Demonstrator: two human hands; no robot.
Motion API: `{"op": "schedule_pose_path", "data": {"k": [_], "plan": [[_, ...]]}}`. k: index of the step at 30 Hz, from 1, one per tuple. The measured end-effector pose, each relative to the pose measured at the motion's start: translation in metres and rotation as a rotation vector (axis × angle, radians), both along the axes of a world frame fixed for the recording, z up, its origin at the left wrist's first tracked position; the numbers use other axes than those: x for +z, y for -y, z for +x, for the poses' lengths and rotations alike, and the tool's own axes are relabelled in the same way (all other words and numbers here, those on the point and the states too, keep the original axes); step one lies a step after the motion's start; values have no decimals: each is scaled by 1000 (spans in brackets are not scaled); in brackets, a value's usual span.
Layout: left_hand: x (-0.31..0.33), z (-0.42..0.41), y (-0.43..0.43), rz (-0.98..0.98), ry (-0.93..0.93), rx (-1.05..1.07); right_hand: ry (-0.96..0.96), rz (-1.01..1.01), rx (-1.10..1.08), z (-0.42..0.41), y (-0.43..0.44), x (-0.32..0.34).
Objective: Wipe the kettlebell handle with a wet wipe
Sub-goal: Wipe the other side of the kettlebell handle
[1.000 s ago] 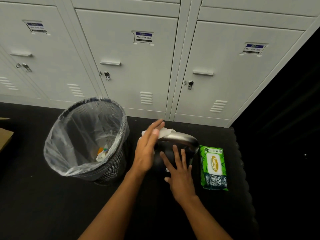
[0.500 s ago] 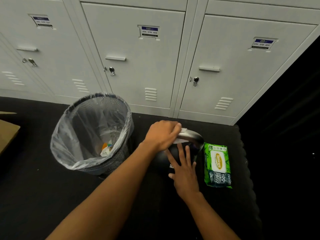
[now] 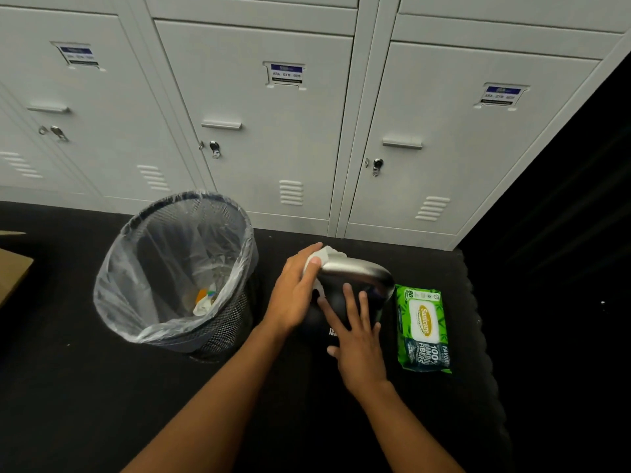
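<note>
Wrapped around a crumpled white wet wipe [image 3: 322,259], the left hand [image 3: 295,295] presses it on the left end of the shiny steel kettlebell handle [image 3: 358,271]. Right hand [image 3: 355,339] lies flat with fingers spread on the black round kettlebell body [image 3: 336,307], gripping nothing. Black mesh bin with clear liner [image 3: 177,271] stands near on the left, green wipes pack [image 3: 423,327] just beside on the right; grey lockers [image 3: 273,131] close the far edge.

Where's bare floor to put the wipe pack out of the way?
Dark floor in front of the bin, left of the left hand, is bare. Crowded: kettlebell, right hand and wipe pack sit close together.
</note>
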State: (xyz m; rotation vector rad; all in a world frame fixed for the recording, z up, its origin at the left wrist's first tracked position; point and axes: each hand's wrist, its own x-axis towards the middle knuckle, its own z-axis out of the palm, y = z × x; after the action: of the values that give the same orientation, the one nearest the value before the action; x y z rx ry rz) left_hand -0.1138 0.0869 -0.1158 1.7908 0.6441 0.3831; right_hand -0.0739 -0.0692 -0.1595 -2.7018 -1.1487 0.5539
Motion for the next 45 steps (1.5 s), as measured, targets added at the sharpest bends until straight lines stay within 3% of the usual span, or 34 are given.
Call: {"op": "schedule_pose_path", "data": {"k": [4,7,10,16,18,21,24,26,28,30,33,35,38,40,42,45], "plan": [[15,11,13,179,-120,21,15,-12,5,0,0,-3],[23,15,27,467,-224,-91,12,-24,0,-1,1,-3],[17,5,37,602,-162,-88,9,-18,-5,-1,1,-3],[-4,-7,39,167,54,65,21,10,-9,-1,0,-1],[1,3,22,30,12,118,18,-13,-2,0,0,-1],[21,21,-3,-7,-173,72,15,-17,-2,-1,-1,-2],[38,38,-2,140,-323,12,19,-16,2,-2,-1,-2],[39,42,13,343,-342,13,9,-10,-1,-1,0,-3],[31,35,27,561,-302,40,-1,-16,-4,-1,0,-3],[19,19,32,639,-160,13,-2,-24,-3,-1,1,-2],[8,-1,26,440,15,-28,1,-9,0,-1,0,0],[7,-2,21,231,28,11,9,-13,0,-1,-1,0],[13,13,3,-244,-86,191,8,-18,-7,-1,-2,0],[20,23,-6,-420,-215,258,8,-26,-9,-1,-2,0],[30,35,-4,-350,-271,254,17,-34,2,-1,-2,0],[40,47,19,-25,-335,258,1,-17,0,-2,-1,-1]]}}
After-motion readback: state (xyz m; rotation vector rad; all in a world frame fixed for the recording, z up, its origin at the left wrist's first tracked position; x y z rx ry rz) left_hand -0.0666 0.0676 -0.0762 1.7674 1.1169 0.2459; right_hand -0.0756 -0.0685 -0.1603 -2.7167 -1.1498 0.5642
